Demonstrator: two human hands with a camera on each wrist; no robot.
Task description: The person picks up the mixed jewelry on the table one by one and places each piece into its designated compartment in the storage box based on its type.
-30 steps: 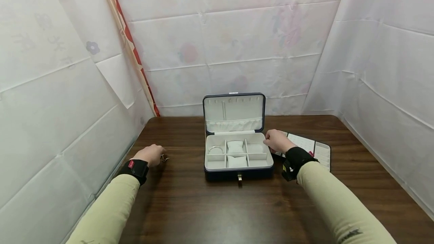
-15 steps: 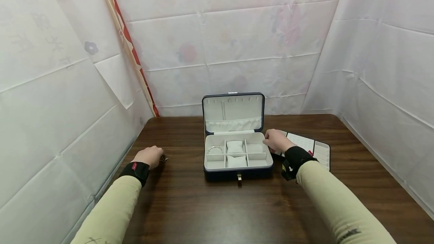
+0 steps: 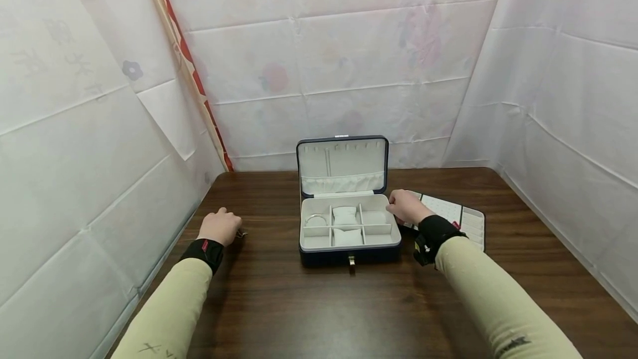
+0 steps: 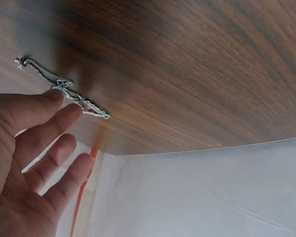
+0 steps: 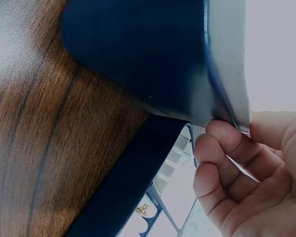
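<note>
On the left of the table lies a thin silver chain [image 4: 91, 106], bunched near its middle. My left hand [image 3: 220, 227] is low over it; in the left wrist view its fingers are loosely bent, with the thumb and index fingertips right at the chain. The chain still lies along the tabletop. A navy jewelry box [image 3: 350, 256] stands mid-table, lid up, its white inside split into compartments holding a silver bangle [image 3: 316, 216] and white cushions [image 3: 345, 216]. My right hand [image 3: 406, 206] pinches the box's right side wall between thumb and index finger.
A white-lined tray [image 3: 473, 227] with dark edges lies right of the box, partly behind the right forearm. A small gold piece [image 5: 141, 209] sits in one tray compartment. White sheeting [image 3: 349, 71] walls the table at the back and both sides.
My left hand has turned slightly and its knuckles have risen, covering more of the chain in the head view. The right hand stays on the box wall.
</note>
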